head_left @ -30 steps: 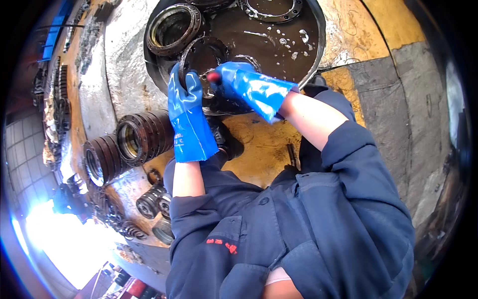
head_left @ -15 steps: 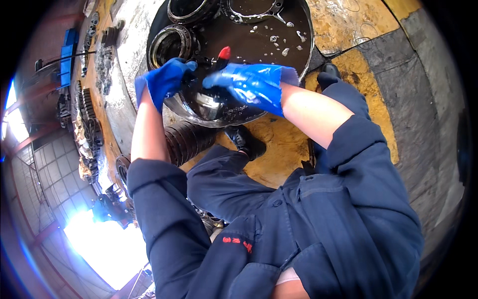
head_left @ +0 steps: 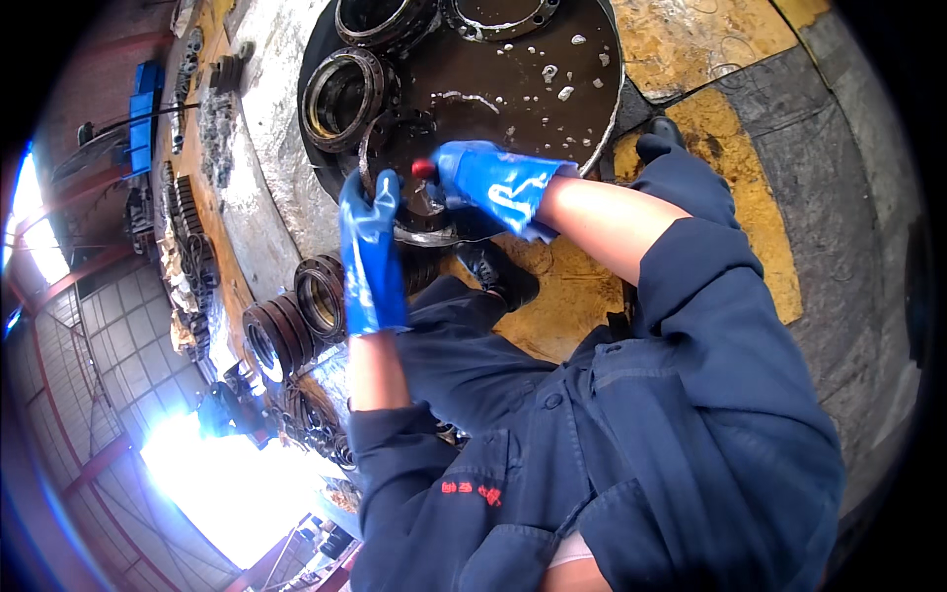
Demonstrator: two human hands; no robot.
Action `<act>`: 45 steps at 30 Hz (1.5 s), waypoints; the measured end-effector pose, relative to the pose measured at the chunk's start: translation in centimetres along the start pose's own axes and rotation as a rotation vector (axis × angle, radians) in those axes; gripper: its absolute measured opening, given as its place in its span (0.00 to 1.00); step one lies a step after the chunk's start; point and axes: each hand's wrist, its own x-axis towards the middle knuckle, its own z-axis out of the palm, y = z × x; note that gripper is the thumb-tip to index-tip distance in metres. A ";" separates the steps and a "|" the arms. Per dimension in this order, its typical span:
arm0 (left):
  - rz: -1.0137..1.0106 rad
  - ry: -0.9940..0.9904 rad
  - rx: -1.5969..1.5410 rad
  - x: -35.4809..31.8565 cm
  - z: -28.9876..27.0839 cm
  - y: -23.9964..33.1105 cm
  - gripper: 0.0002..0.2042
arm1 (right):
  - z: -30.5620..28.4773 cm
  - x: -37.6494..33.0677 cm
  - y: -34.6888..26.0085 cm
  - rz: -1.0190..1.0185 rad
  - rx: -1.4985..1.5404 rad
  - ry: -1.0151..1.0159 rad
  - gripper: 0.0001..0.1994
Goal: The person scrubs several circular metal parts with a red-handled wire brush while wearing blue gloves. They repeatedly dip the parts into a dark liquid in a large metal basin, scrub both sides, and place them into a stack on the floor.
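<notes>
My left hand [head_left: 370, 247], in a long blue rubber glove, is closed on the near edge of a dark metal ring [head_left: 365, 153], which is tilted at the near side of a round basin [head_left: 619, 99] of dark liquid. My right hand [head_left: 483, 178], also blue-gloved, grips a black-handled tool with a red end [head_left: 423, 169], close to that ring. The tool's working end is hidden by the glove and the ring. Farther back in the basin lie a thick flanged ring [head_left: 375, 87], another ring [head_left: 426, 30] behind it and a flatter ring [head_left: 545, 16].
More metal rings [head_left: 268, 335] stand on edge outside the basin, near my left forearm. Chain-like metal parts [head_left: 182, 212] line the left side, with a blue box-shaped object [head_left: 144, 113] beyond. My black shoe [head_left: 508, 279] is just below the basin on a yellow, stained floor [head_left: 557, 335].
My left hand has turned upright and come nearer, now holding the ring's edge. The right hand and tool have moved slightly down, the red end now lower. The ring has been raised into a tilt.
</notes>
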 end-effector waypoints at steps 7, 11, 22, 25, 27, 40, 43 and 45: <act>0.151 0.273 0.189 -0.5 3.4 -4.1 0.30 | -0.7 -3.9 4.3 -0.451 0.399 0.127 0.13; 0.027 0.178 0.222 -0.9 1.6 -4.0 0.26 | -2.1 -6.3 2.5 -0.447 0.432 0.027 0.16; -0.261 -0.452 -0.020 6.4 -2.2 4.5 0.22 | -0.8 -1.5 0.2 0.013 0.046 0.056 0.17; -0.353 -0.554 0.101 8.4 -2.2 6.6 0.22 | 0.1 -0.8 -0.4 -0.016 -0.225 0.093 0.13; -0.340 -0.547 0.145 8.1 -2.0 7.4 0.22 | 0.0 -0.9 -0.3 -0.118 -0.365 0.157 0.11; 0.078 0.115 -0.166 -0.9 1.6 -2.9 0.21 | -2.9 -3.4 -2.1 0.038 0.324 -0.074 0.22; -0.082 0.123 -0.245 -0.2 1.6 -4.9 0.19 | -0.6 -2.2 -1.8 0.009 0.002 -0.007 0.20; -0.052 0.086 -0.207 0.0 1.4 -4.8 0.17 | 0.1 -2.0 -2.3 0.014 -0.263 0.033 0.18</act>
